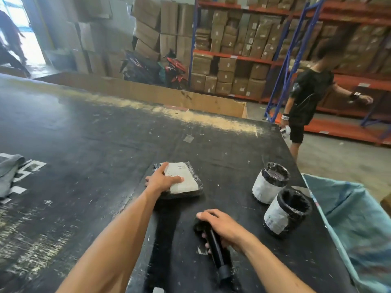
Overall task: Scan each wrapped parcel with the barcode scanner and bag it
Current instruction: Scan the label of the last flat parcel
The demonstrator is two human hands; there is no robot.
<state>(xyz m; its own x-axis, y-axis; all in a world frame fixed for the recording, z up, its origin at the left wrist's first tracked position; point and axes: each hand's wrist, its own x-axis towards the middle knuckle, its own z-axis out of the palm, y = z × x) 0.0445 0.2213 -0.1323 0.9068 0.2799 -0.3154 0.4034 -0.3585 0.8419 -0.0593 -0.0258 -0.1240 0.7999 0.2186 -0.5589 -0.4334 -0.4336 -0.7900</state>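
A flat parcel in black wrap with a white label lies on the black table in front of me. My left hand rests on its left side, thumb across the label and fingers around the edge. My right hand is closed around the black barcode scanner, which lies low on the table near me with its head towards the parcel. Two round parcels in black wrap with white labels stand to the right: one farther off, one nearer. A blue-green bag hangs open at the table's right edge.
Grey bags and white papers lie at the left edge of the table. A person in black stands beyond the far right corner by orange and blue shelves of cartons. A long cardboard box borders the table's far side.
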